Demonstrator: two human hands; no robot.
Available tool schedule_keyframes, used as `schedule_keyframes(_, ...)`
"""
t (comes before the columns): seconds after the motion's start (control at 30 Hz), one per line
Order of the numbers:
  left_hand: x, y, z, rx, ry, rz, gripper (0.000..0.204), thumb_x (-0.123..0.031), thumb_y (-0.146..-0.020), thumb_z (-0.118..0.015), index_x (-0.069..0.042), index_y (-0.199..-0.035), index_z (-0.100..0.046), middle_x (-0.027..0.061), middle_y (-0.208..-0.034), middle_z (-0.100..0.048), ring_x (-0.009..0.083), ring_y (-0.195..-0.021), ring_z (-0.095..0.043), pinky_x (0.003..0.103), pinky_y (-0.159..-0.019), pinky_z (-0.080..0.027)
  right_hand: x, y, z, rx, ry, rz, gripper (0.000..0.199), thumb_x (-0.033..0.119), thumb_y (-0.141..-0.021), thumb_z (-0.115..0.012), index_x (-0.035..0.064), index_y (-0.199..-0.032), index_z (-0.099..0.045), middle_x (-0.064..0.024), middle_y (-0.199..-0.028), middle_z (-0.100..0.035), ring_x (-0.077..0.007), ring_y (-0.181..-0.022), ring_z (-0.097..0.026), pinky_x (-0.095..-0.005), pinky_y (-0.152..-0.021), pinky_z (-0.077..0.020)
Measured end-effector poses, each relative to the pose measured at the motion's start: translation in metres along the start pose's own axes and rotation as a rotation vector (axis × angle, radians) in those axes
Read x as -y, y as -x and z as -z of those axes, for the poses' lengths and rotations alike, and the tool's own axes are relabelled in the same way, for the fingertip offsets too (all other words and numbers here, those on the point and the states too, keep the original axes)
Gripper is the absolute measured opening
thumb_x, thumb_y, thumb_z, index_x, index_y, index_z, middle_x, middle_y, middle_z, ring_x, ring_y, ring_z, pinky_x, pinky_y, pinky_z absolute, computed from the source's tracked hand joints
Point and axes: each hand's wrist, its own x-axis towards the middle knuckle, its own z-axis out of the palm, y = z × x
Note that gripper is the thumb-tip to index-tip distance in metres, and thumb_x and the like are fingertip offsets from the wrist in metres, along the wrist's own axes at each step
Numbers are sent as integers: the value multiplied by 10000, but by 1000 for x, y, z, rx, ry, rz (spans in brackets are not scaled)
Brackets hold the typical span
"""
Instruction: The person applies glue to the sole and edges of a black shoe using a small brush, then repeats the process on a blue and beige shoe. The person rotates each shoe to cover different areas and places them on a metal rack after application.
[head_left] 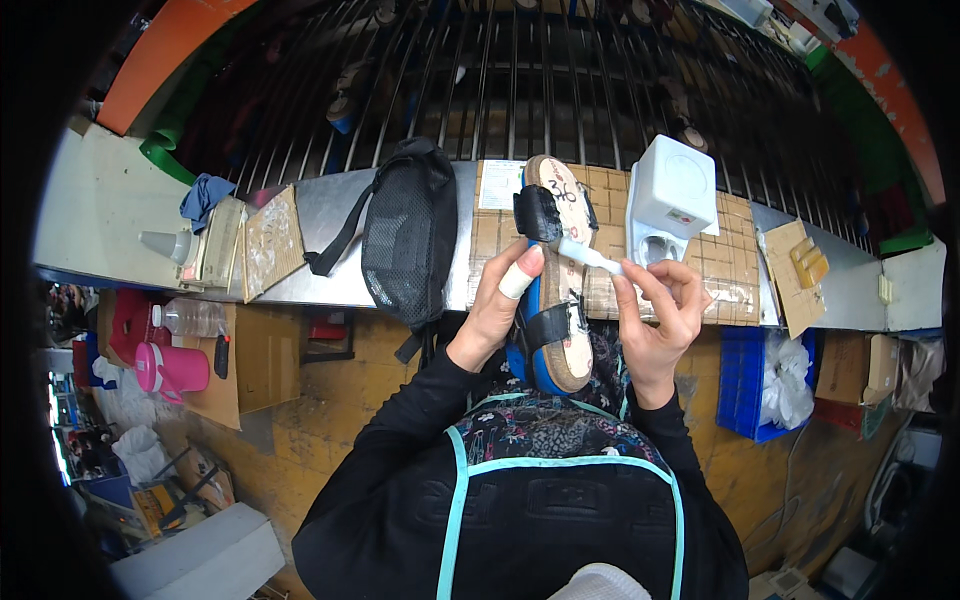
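Observation:
My left hand point(497, 302), its thumb wrapped in a white bandage, is closed around the side of a sandal point(570, 285). The sandal stands lengthwise in front of me, with a cork-coloured rim, black straps and blue along its left side; handwriting marks its pale surface. Between the fingertips of my right hand point(660, 315) is a slim white brush-like applicator point(588, 256). Its wider end touches or nearly touches the sandal beside the upper black strap point(538, 215); I cannot tell which. Just beyond my right hand stands a white container point(676, 185) with a round opening low at its front.
Cardboard point(735, 250) covers the bench under the container. A black mesh bag point(412, 235) lies to the left. Metal rods point(480, 90) run along the far side. A blue crate point(742, 385) with plastic bags stands low right, a pink jug point(172, 368) low left.

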Motion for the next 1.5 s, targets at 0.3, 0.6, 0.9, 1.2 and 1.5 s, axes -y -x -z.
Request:
schedule_keyframes(0.3,-9,-4,2,15,6,-33,623,-495,-928,-551,61,-1209,-558,119,-1114,-621,153,-1015,-576,269,-900,-438,-9,5,11,159,-128,-54,211,104,-716,-801,117,-923,-762,-7,-874,-589,-132,-727,-514,-303,-764,-296)
schedule_keyframes(0.6,-11,-11,8,-2,-81,-62,636,-510,-907,-580,66,-1177,-575,106,-1068,-624,137,-982,-559,262,-874,-430,-17,4,21,267,-211,-77,206,120,-708,-807,110,-909,-765,-12,-856,-594,-127,-682,-529,-303,-760,-300)
schedule_keyframes(0.9,-20,-11,4,-2,-154,-64,669,-517,-897,-593,82,-1193,-565,131,-1092,-628,158,-1004,-574,273,-895,-436,-21,5,26,206,-168,3,212,113,-693,-814,112,-900,-768,-20,-865,-596,-139,-737,-544,-301,-783,-309)
schedule_keyframes(1.2,-23,-7,-9,-100,-172,-87,724,-534,-881,-614,105,-1214,-549,163,-1112,-620,177,-1018,-572,283,-906,-436,-17,2,28,139,-23,115,259,114,-676,-823,131,-927,-760,-24,-883,-601,-153,-790,-555,-311,-790,-309)
schedule_keyframes(1.5,-14,-13,-2,-45,-165,-89,731,-535,-876,-612,120,-1196,-552,168,-1096,-623,181,-1015,-570,277,-907,-432,-26,-3,32,293,-204,-63,220,119,-677,-817,126,-891,-770,-23,-897,-601,-151,-806,-551,-305,-775,-334)
